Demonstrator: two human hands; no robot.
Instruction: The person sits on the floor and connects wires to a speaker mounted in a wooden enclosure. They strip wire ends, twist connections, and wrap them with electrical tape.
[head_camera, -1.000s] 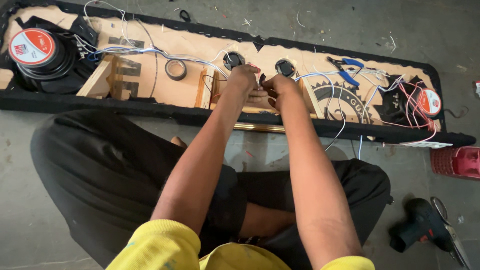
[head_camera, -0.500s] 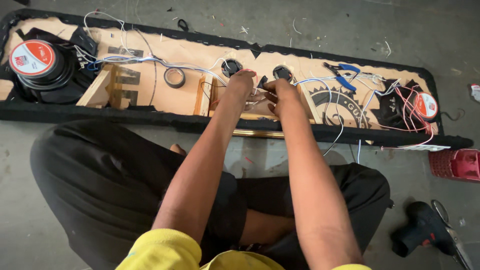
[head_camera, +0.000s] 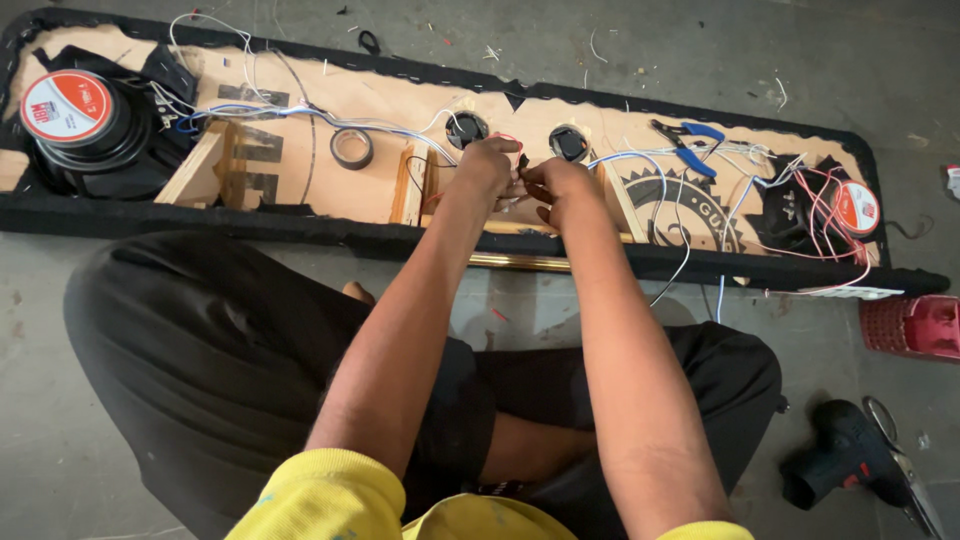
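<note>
We pinch thin wires (head_camera: 512, 180) between our left hand (head_camera: 487, 165) and right hand (head_camera: 556, 183), apparently joining them over the speaker panel (head_camera: 380, 190). Next, we judge, calls for a tight twist, fingers kept close.

You sit on a grey concrete floor (head_camera: 620, 60), dusty and littered with wire scraps. A red crate (head_camera: 915, 327) stands at the right edge, a black drill (head_camera: 838, 463) near it.

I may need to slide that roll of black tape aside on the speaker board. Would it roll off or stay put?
The roll of black tape lies flat on its side on the wooden board, so it would probably slide, not roll. It looks small and hollow, likely light. Wires beside it might snag it.
</note>
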